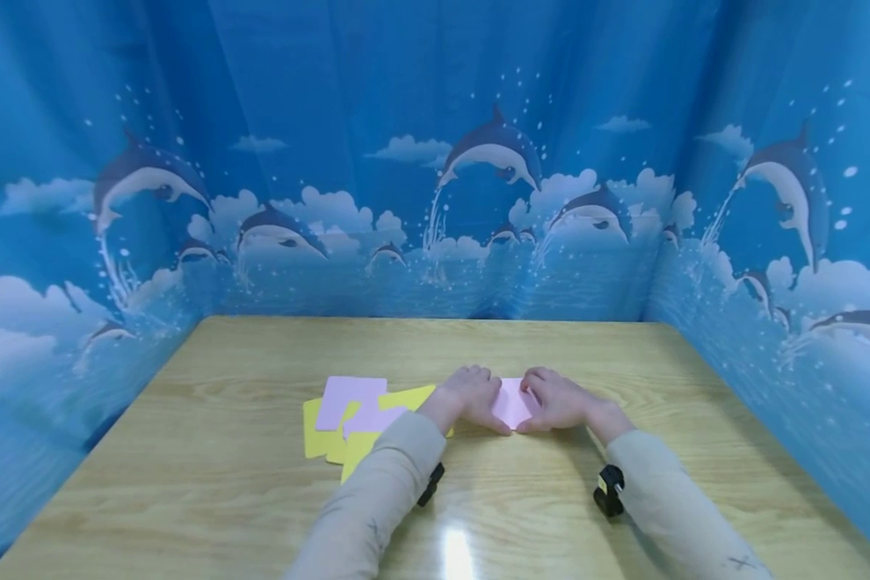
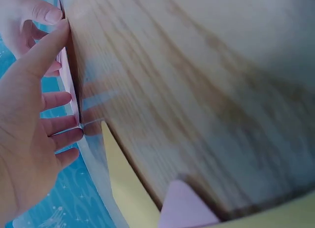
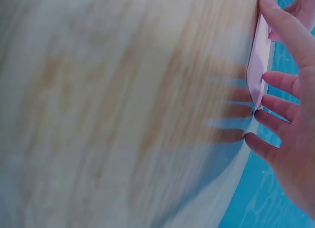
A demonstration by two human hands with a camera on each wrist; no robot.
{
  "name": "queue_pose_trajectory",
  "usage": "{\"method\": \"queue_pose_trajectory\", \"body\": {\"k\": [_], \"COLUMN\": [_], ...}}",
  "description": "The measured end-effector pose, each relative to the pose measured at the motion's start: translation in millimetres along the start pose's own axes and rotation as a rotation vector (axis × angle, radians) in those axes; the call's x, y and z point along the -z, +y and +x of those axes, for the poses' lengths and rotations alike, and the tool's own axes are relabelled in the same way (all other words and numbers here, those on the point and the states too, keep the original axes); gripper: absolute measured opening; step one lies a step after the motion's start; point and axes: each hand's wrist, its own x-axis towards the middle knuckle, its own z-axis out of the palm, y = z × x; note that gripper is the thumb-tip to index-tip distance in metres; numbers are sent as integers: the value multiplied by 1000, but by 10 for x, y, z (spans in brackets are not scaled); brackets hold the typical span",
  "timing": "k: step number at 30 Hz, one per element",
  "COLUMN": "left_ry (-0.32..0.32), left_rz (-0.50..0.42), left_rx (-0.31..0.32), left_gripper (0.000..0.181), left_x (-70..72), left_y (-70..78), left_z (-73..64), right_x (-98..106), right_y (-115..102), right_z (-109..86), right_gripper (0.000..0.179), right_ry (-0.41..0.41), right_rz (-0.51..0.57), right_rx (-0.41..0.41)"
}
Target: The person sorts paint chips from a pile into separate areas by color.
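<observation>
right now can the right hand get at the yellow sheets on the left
Probably not directly: the right hand is at the front pink sheet, and the left hand and left sleeve stand between it and the yellow sheets.

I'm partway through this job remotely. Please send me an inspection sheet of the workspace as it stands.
Surface: wood-grain table, with a bright glare patch near the front.
Job's things: pink piece lying between the hands; single sheet or stack, cannot tell.
Clutter: overlapping yellow pieces and other pink pieces on the left, partly hidden by the left sleeve.
Left hand: the left hand touches the left side of the pink piece.
Right hand: the right hand touches its right side.
Cables: nothing seen.
Surroundings: blue curtain printed with dolphins and clouds.
</observation>
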Motion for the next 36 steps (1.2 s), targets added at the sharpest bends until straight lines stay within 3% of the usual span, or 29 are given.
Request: {"method": "queue_pose_trajectory", "body": {"k": [12,19,25,36], "left_ry": [-34,-2,33,111], "left_rz": [-21,-6,42,38], "left_rx": [13,13,23,58], "left_gripper": [81,78,69,57], "left_x": [11,87,134,161], "left_y": [-58,-208,-349,-551], "left_z": [-38,-138,-258,-629], "right_x": [17,76,126,159], "right_y": [-33,-86,-226,-673], "right_z": [8,29,97,161], "right_gripper": [75,70,56,50], "right_ry": [-16,75,171,184], "right_rz": [-24,-61,-159,-223], "right_rx": [-26,42,107,142]}}
